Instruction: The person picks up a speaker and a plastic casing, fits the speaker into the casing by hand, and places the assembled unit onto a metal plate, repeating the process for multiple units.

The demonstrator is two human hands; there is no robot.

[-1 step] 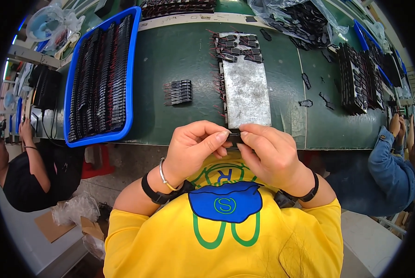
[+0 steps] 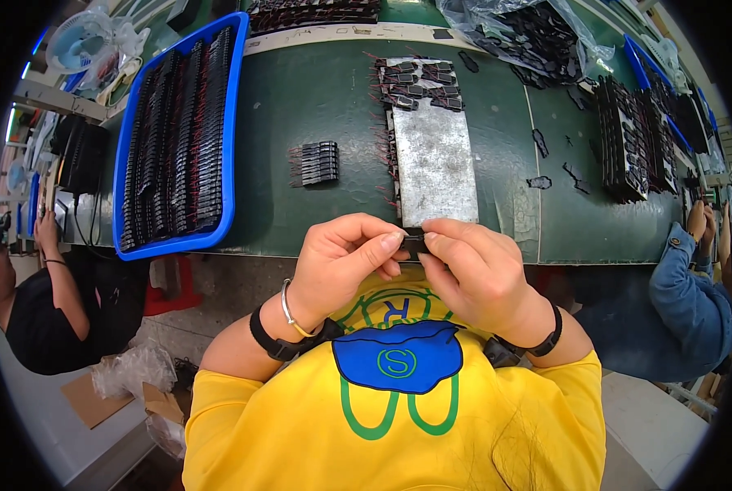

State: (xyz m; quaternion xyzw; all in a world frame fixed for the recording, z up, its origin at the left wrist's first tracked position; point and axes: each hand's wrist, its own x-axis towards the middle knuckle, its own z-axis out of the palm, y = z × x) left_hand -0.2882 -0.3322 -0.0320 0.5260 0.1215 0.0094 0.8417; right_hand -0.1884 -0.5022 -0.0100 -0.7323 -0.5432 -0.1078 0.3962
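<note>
Between my two hands is a small black plastic part, held at the table's front edge. My left hand pinches its left end between thumb and fingers. At the other end, my right hand grips it the same way. Fingertips cover much of the part. Just beyond them lies a grey metal plate, with several black parts with red wires on its far end and more along its left side. To the left, a short row of similar wired parts rests on the green table.
A blue tray packed with rows of black parts stands at the left. Loose black pieces lie to the right, below a clear bag of black pieces. Stacked loaded plates stand far right. A person sits on each side.
</note>
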